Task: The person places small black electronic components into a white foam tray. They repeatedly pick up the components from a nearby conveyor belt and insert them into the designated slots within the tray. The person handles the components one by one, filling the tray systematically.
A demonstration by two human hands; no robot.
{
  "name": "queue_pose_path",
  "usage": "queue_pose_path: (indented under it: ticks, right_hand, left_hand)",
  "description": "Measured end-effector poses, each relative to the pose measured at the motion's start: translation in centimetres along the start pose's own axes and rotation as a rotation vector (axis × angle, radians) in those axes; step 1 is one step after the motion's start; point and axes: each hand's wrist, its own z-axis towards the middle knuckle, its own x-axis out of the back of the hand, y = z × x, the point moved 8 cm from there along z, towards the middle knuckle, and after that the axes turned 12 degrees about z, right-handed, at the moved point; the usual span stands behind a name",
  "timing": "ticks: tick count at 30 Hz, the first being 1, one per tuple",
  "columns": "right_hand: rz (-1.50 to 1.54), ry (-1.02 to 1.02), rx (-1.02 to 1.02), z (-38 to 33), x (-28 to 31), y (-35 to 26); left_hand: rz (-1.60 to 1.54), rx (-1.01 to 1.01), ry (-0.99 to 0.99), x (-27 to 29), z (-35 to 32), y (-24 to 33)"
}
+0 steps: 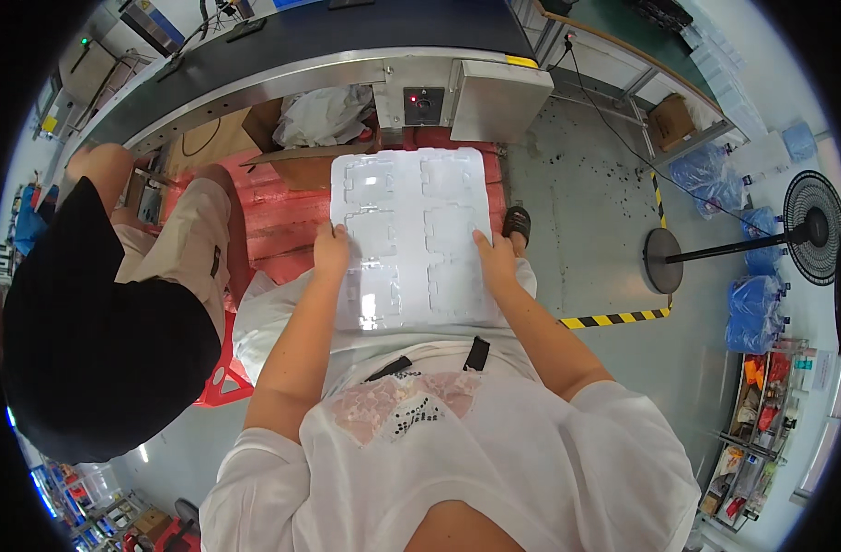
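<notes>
Above my lap I hold a white plastic blister tray with several moulded recesses in two columns. My left hand grips its left edge, thumb on top. On the opposite edge, my right hand is closed in the same way, at about the same height. The fingers under the tray are hidden. No parts show in the recesses, and light glares off the lower left ones. The tray's near edge lies close to my waist.
A dark conveyor belt on a metal frame runs ahead. Below it, an open cardboard box holds clear plastic bags, beside red-wrapped stuff. A person in a black top sits close on my left. A black fan stands at right.
</notes>
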Motion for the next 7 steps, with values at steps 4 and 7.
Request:
queue_pose_path:
  ticks: [4, 7]
  right_hand:
    - [0.054, -0.006, -0.05, -0.6, 0.0, 1.6]
    - [0.075, -0.015, -0.028, 0.3, -0.4, 2.8]
  left_hand:
    - [-0.059, 0.009, 0.07, 0.0, -1.3, 0.8]
    - [0.068, 0.104, 0.078, 0.2, -1.5, 0.6]
